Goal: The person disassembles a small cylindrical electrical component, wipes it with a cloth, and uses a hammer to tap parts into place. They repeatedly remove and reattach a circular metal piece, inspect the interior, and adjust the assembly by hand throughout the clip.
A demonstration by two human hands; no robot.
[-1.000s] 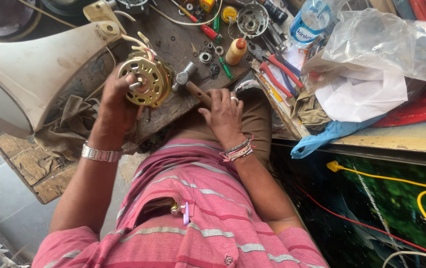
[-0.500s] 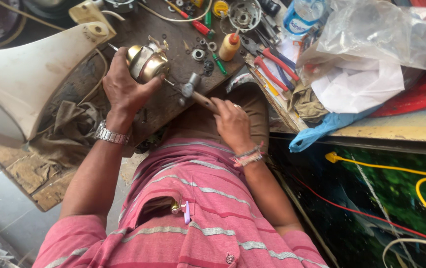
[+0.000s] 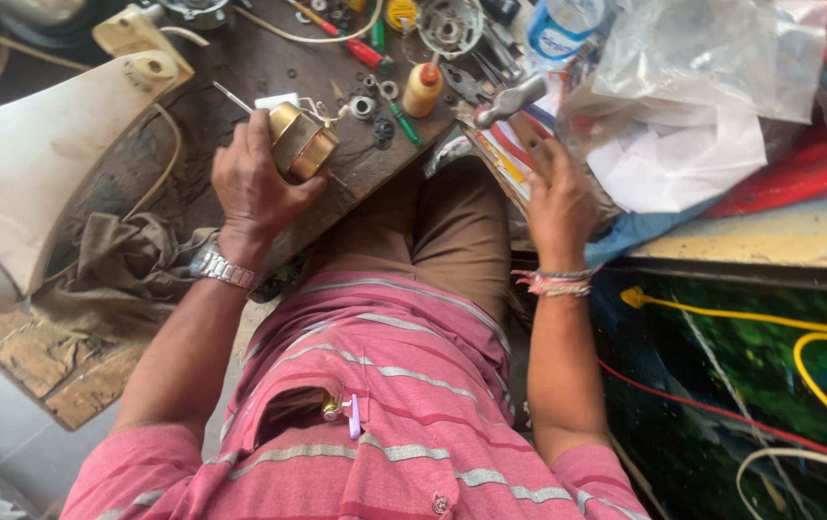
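On the bench, above the lap:
Left hand: closed round the brass motor, fingers wrapped over its back, casing tilted, lifted just clear of the bench.
Motor: in the left grip, thin leads trailing from its far side toward the washers.
Right hand: closed on the hammer handle, steel head up and beyond the knuckles, over the bench's right edge.
Beyond the left grip: green screwdriver, small oil bottle, red screwdriver, fan grille part.
Left of the left grip: cream fan housing, rag below it.
Right of the right grip: clear plastic bag over white paper.
Risk, motor: likely slip from a one-handed hold on a smooth round casing; drop onto the lap or bench, leads torn.
Risk, hammer: head close to bottle and bag; careless swing could topple the bottle or snag plastic.
Risk, fingers: left fingertips beside the casing, exposed to a mis-aimed blow.
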